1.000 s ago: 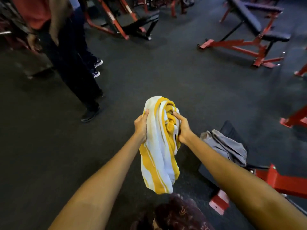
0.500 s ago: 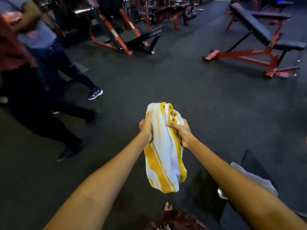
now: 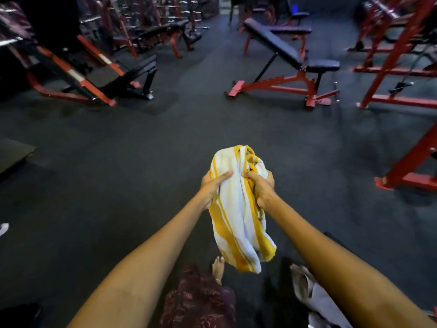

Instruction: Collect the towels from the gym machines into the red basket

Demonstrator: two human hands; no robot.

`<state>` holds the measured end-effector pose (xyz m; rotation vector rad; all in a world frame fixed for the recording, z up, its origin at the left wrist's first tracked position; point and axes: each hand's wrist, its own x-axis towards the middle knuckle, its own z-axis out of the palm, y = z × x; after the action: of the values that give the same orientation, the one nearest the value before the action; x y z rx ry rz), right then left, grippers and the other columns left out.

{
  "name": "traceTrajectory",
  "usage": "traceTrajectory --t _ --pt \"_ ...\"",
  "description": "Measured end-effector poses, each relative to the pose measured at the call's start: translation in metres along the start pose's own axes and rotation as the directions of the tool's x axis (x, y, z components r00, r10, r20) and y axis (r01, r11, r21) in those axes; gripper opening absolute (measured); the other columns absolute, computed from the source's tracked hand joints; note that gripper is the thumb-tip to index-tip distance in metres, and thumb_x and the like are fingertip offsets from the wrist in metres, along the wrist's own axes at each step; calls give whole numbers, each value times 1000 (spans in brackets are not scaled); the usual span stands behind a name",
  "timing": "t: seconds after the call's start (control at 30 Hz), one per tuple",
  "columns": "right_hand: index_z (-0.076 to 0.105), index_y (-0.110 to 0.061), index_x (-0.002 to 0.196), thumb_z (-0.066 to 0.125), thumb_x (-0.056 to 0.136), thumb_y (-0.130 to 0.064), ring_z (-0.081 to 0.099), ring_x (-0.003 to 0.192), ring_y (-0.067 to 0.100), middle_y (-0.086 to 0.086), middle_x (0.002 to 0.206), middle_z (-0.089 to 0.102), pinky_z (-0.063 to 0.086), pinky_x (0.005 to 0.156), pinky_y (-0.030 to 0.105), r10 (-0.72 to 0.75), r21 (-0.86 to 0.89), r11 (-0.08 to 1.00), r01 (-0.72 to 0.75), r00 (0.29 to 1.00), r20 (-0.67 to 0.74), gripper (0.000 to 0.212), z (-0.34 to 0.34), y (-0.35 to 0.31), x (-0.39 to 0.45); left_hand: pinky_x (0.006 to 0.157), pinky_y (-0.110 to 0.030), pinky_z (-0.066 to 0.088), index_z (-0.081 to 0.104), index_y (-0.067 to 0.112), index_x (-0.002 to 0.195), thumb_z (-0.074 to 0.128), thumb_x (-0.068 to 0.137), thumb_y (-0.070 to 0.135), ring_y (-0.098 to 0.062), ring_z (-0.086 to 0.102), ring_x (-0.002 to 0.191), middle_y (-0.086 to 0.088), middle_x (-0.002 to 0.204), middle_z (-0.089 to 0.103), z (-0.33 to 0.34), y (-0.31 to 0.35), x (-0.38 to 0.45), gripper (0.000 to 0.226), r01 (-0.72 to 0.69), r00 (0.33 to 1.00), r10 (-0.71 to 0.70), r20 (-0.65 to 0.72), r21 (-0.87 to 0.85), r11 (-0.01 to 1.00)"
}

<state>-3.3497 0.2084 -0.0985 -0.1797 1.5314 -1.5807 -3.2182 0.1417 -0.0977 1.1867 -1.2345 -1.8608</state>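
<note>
Plainly, both grips are closed on the yellow-and-white striped cotton towel (image 3: 238, 209): the left hand (image 3: 211, 187) clasps its white side with the thumb laid across the front, and the right hand (image 3: 260, 187) bunches the yellow folds in curled fingers. The towel is carried out in front at arm's length, its top bundled above the knuckles and its loose tail hanging down below the wrists, above the dark rubber gym floor (image 3: 118, 185). That tail looks like the weak point; it dangles just above the person's bare foot (image 3: 218, 268) and could swing underfoot mid-stride, and a slack bundle could slip free if either grip relaxes. A crumpled grey cloth towel (image 3: 312, 297) lies low at the right beside the right forearm, and I judge it easy to walk past uncollected. The red basket is nowhere in view, so finding it means turning among the red-framed black-padded incline bench (image 3: 283, 58) and other red steel machine frames, whose low feet could catch a toe.
</note>
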Motion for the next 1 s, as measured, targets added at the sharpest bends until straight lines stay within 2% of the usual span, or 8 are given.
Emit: traceTrajectory --t 0.13,0.3,0.37,0.53,0.63,0.7,0.87,1.0 --pt "46 -17 126 81 64 -13 61 97 24 8 115 61 53 75 38 -5 95 995 16 993 -120 71 4 -34 65 86 -35 54 58 11 122 72 81 22 -20 66 97 -5 110 67 36 23 85 44 -31 996 28 80 32 999" --pt "45 -16 128 82 62 -13 62 103 27 11 119 60 55 72 37 -12 197 978 70 960 -281 76 -1 -87 127 96 -41 52 56 12 128 70 84 28 -22 63 108 -8 122 64 91 62 178 49 -42 978 14 208 128 991" --pt "45 -16 126 81 64 -10 62 101 26 10 115 61 55 72 37 -36 237 964 122 941 -337 72 -8 -111 149 93 -37 53 53 12 130 68 84 33 -21 62 108 -6 123 63 119 76 212 53 -32 966 -8 259 149 988" --pt "46 -16 123 79 66 -8 60 91 21 7 107 61 50 61 28 -60 263 943 202 884 -463 67 -31 -150 191 79 -31 49 52 14 112 68 83 39 -18 60 92 0 101 61 177 86 258 41 43 955 -91 283 172 984" --pt "48 -15 122 79 64 -6 61 88 21 9 107 62 50 59 28 -67 276 930 245 848 -526 67 -46 -166 221 82 -32 51 54 12 121 69 82 38 -19 61 97 -3 111 63 204 87 288 49 49 923 -121 366 198 979" --pt "48 -15 121 78 64 -6 62 88 22 11 109 63 51 58 29 -53 291 920 263 819 -571 66 -61 -178 247 92 -36 51 49 15 130 71 80 39 -20 60 107 -3 123 61 230 86 314 60 26 884 -140 446 251 968" --pt "48 -13 124 77 65 -6 63 88 25 12 106 63 52 62 32 -15 340 899 277 795 -607 66 -107 -211 308 100 -40 48 38 17 138 79 68 48 -22 57 115 -3 133 55 306 89 371 87 -45 833 -171 527 373 927" --pt "51 -12 122 79 61 -9 67 90 30 15 105 67 57 77 47 19 407 863 300 785 -620 67 -149 -240 348 87 -31 48 36 16 139 71 78 45 -17 56 104 -4 133 53 378 97 403 76 -51 779 -210 590 393 918"
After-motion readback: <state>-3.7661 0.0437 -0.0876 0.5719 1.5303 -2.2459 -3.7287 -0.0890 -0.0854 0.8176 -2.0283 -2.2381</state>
